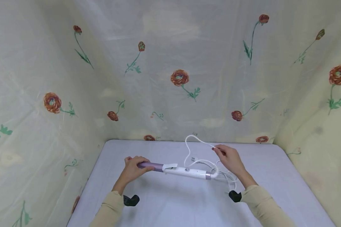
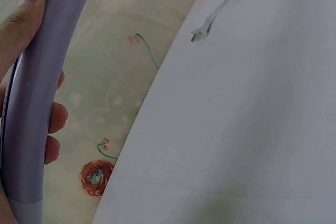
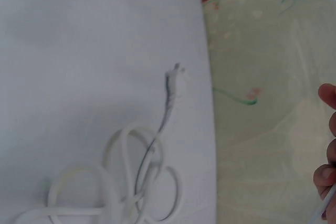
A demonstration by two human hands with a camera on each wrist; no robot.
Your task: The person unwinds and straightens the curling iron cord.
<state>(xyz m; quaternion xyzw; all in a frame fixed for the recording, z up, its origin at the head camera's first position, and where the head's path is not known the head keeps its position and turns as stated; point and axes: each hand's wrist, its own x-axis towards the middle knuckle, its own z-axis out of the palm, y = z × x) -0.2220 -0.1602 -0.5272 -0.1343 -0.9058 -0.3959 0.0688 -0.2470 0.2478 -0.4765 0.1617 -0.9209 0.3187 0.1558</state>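
Observation:
A curling iron [image 1: 184, 171] with a white handle and a purple barrel is held above the table, nearly level. My left hand [image 1: 134, 168] grips it by the purple barrel [image 2: 44, 82], thumb on one side and fingers round the other. Off to the right, my right hand [image 1: 228, 157] pinches the white power cord [image 1: 191, 136], which arcs up from the handle side. In the right wrist view, fingers [image 3: 326, 174] close on the cord at the right edge. The rest of the cord lies in loose loops [image 3: 126, 177], its two-prong plug [image 3: 176, 80] on the tabletop.
The table [image 1: 170, 205] has a white cover and rounded back corners. A flower-printed curtain [image 1: 159, 94] hangs behind it and along both sides. Black wrist mounts [image 1: 131, 200] sit beside the beige sleeves.

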